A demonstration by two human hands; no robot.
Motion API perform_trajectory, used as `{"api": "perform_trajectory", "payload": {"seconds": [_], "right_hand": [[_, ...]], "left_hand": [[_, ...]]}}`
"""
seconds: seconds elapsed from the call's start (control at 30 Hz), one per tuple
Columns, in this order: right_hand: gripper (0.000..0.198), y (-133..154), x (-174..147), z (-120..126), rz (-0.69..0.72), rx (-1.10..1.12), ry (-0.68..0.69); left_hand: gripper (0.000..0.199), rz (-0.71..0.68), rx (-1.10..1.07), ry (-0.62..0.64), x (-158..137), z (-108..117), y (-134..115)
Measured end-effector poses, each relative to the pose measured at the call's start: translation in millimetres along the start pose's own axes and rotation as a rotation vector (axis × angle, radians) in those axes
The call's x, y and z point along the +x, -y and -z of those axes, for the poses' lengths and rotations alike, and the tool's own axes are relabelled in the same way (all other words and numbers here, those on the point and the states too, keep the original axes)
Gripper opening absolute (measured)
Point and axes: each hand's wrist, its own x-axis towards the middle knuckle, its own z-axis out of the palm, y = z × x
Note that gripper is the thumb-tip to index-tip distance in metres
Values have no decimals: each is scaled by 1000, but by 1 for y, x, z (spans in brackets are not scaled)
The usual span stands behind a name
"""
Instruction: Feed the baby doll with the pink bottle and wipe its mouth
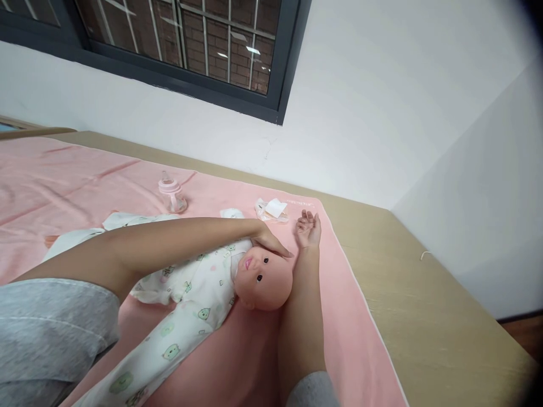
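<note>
A baby doll [269, 288] in a white suit with green animal prints lies on a pink blanket [339, 316], its bald head toward my right forearm. My left hand [271, 238] reaches across the doll and rests along the far side of its head, fingers stretched out. The doll's head lies against the inside of my right forearm. Beyond it, my right hand [308, 228] lies palm up with nothing in it, its fingers loosely curled and apart. My left arm hides part of the doll's body.
A clear baby bottle [173, 195] with a pink collar stands on the blanket at the back left. Near my right hand lies a clear plastic packet with a white paper piece [275, 208]. Wooden surface [407, 299] shows beyond the blanket. A wall and a barred window [220, 45] rise behind.
</note>
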Motion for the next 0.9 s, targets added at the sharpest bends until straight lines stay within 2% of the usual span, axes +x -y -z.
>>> {"api": "perform_trajectory", "payload": {"seconds": [0.1,0.17,0.27,0.33,0.47,0.57,0.7,0.9], "right_hand": [[35,-3,1,1,-133,-81,45],[34,-6,2,5,-177,-143,91],[29,-9,4,10,-253,-270,154],[26,-10,4,11,-294,-364,158],[23,-11,1,7,-291,-466,107],[23,-11,-1,6,-287,-498,91],[28,-15,-3,5,-344,-532,122],[29,-23,0,6,-309,-476,178]], "left_hand": [[61,16,144,16,-3,5,-5],[50,5,274,-44,-10,9,-12],[29,-14,507,-273,-29,16,-23],[24,-25,628,-423,-48,19,-28],[30,-67,810,-691,-97,17,-30],[33,-75,831,-864,-131,6,-26],[35,-14,762,-911,-158,-9,-16],[37,-22,697,-945,-164,-15,8]]}}
